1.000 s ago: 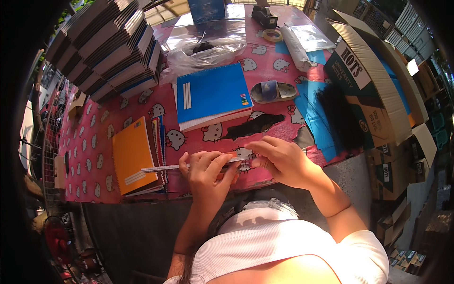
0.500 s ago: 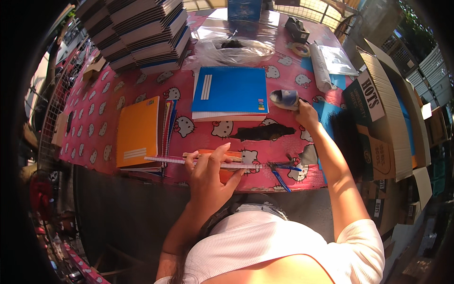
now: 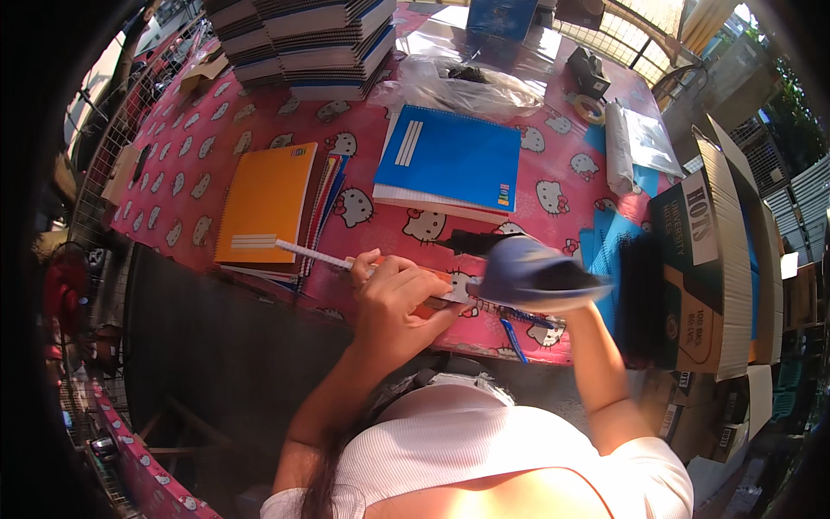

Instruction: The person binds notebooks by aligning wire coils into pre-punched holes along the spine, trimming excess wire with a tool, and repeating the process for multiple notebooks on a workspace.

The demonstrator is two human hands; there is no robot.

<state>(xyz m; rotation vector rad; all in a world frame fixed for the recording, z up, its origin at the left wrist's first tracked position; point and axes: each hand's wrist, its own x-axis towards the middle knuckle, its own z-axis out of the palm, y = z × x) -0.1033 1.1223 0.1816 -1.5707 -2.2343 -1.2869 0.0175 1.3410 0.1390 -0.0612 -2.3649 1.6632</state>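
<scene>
My left hand (image 3: 393,298) is closed around what looks like a thin notebook (image 3: 316,256), seen edge-on near the front edge of the table. Orange shows beside and beneath those fingers. My right hand is hidden behind a blue-grey slipper (image 3: 540,270), blurred by motion, which it grips just right of the notebook's end. Under the slipper lie blue-handled pliers (image 3: 513,340), partly covered. A blue spiral notebook (image 3: 450,160) rests on others beyond my hands. To the left sits a small pile topped by an orange spiral notebook (image 3: 264,203).
Tall stacks of notebooks (image 3: 316,52) stand at the far left. Clear plastic wrap (image 3: 484,86), a tape roll (image 3: 590,109) and a tape dispenser (image 3: 588,71) lie at the back. An open cardboard box (image 3: 692,259) borders the right side. The pink patterned tablecloth (image 3: 186,195) has a dark torn patch.
My right hand has brought the slipper nearer and down, from beside the blue notebook to the held notebook's end. The held notebook now slants more. The whole view has shifted.
</scene>
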